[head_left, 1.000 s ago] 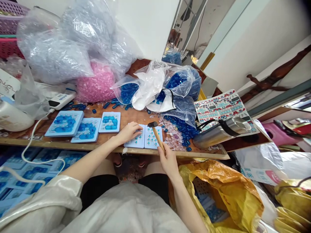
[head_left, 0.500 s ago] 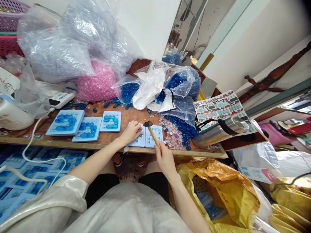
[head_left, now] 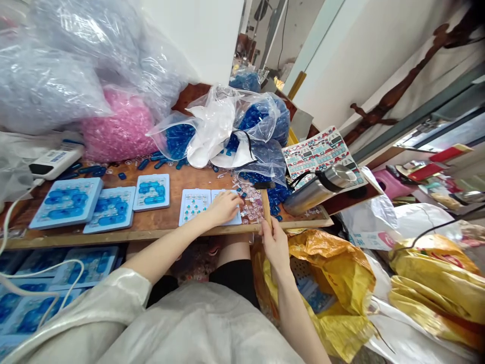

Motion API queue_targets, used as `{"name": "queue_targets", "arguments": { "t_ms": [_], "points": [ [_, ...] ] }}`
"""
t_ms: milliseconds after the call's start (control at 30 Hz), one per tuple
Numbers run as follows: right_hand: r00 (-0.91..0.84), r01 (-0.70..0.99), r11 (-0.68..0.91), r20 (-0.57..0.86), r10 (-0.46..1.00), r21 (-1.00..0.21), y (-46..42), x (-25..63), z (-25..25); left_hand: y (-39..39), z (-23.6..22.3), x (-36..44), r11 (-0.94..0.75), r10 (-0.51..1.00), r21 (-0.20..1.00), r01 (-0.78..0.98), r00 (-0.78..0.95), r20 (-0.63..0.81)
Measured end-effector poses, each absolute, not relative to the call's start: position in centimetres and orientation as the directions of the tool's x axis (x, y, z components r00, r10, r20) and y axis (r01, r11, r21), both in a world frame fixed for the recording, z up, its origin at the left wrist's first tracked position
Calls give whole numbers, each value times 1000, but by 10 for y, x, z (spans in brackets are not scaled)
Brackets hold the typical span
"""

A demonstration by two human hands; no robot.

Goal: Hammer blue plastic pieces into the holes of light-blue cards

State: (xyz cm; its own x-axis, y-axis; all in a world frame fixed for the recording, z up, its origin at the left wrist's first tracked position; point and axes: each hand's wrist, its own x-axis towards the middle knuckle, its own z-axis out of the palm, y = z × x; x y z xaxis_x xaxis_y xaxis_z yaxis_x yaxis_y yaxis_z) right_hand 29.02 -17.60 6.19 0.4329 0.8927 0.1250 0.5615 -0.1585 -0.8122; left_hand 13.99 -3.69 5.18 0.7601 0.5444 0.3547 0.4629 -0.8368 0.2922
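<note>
My right hand [head_left: 275, 244] is closed round the wooden handle of a small hammer [head_left: 265, 202], whose dark head stands over the loose clear and blue beads [head_left: 257, 207]. My left hand [head_left: 225, 206] rests on the right one of two light blue trays [head_left: 195, 205] near the wooden table's front edge [head_left: 151, 233], fingers curled toward the bead pile. What its fingertips hold, if anything, is hidden.
Three filled blue trays [head_left: 109, 207] lie to the left. Bags of blue [head_left: 261, 119], pink [head_left: 117, 131] and clear [head_left: 49, 81] beads crowd the back. A steel flask [head_left: 318, 188] lies on a printed sheet [head_left: 322, 151] at the right. Yellow bags [head_left: 333, 283] sit below.
The view has swung right. My left hand slid from the left tray to the right tray, toward the beads. The hammer moved right off the trays and now stands more upright.
</note>
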Motion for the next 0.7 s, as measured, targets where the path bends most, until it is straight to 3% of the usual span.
{"name": "queue_targets", "arguments": {
  "t_ms": [167, 267, 500, 700],
  "points": [
    [469, 510, -148, 129, 873, -847, -189, 303, 56, -32, 51, 197, -874, 480, 156, 461, 869, 123],
    [461, 522, -144, 136, 877, -841, -193, 307, 52, -31, 54, 203, -865, 497, 146, 480, 860, 114],
    [410, 521, -123, 121, 904, -845, -191, 310, 46, -26, 65, 94, -721, 683, 427, 546, 662, 307],
    [301, 596, -83, 127, 945, -798, -173, 276, 55, -28, 59, 20, -657, 741, 413, 630, 641, 202]
  ]
}}
